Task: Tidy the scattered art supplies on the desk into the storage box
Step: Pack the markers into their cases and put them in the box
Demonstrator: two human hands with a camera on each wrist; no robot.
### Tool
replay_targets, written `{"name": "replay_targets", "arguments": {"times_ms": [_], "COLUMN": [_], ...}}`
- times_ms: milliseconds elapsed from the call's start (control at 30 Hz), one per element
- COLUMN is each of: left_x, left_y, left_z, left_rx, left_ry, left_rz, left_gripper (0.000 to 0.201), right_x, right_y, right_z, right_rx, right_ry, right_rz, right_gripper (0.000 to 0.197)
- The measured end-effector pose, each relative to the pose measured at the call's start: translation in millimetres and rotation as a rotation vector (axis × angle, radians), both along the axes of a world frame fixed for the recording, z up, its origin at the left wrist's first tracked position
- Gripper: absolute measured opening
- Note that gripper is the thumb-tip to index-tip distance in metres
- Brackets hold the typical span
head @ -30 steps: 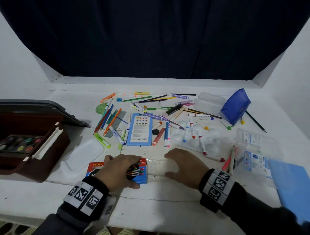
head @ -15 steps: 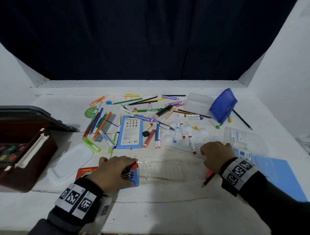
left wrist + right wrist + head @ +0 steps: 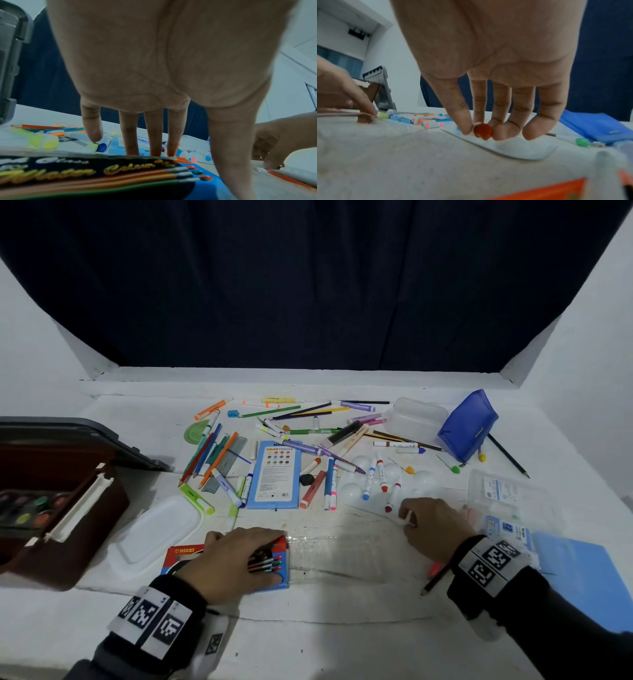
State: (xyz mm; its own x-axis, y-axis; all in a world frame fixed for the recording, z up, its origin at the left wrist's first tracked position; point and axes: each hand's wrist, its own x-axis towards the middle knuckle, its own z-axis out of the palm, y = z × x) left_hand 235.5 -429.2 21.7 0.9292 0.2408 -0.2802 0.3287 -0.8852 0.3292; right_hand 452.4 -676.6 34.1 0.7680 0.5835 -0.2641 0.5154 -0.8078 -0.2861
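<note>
Fingers of your right hand (image 3: 435, 525) pinch a red-capped marker (image 3: 482, 130) toward the desk's (image 3: 308, 628) front right corner. Carry it level to the open storage box (image 3: 68, 525) at the left edge. Your left hand (image 3: 239, 556) grips the colour-pencil packet (image 3: 186, 550) at the front edge.

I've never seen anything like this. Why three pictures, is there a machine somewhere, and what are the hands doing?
There is no machine here: a person works with bare hands and wears cameras. The wide picture comes from a camera on the head; the two close-ups come from cameras on the wrists, looking along the fingers. The left hand holds a colour pencil box on the white desk. The right hand pinches a red-tipped marker. Beyond them lie scattered markers and pencils, a blue pouch, and at the left the open brown storage box with paints inside.
</note>
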Motion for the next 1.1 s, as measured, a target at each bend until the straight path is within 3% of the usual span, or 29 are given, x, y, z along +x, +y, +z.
{"name": "replay_targets", "arguments": {"times_ms": [367, 500, 733, 967, 1100], "left_x": [1.4, 14.1, 86.4, 179.5, 202.8], "left_y": [8.0, 10.4, 23.6, 44.7, 46.0], "left_z": [-2.4, 0.4, 17.7, 13.4, -1.1], "left_rx": [-0.058, -0.013, -0.036, 0.01, 0.135], "left_ry": [-0.024, -0.022, -0.18, -0.243, -0.161], "left_rz": [0.017, -0.01, -0.01, 0.052, 0.041], "left_gripper": [0.05, 0.052, 0.035, 0.025, 0.021], "right_x": [-28.3, -33.9, -23.4, -13.1, -14.9], "right_y": [35.2, 43.8, 44.6, 28.6, 19.8], "right_z": [3.1, 9.5, 13.8, 10.2, 10.0], "right_rx": [0.488, 0.602, 0.753, 0.847, 0.873], "right_ry": [0.037, 0.158, 0.32, 0.381, 0.359], "right_rz": [0.158, 0.052, -0.166, -0.191, -0.164], "right_gripper": [0.019, 0.023, 0.029, 0.022, 0.022]}}
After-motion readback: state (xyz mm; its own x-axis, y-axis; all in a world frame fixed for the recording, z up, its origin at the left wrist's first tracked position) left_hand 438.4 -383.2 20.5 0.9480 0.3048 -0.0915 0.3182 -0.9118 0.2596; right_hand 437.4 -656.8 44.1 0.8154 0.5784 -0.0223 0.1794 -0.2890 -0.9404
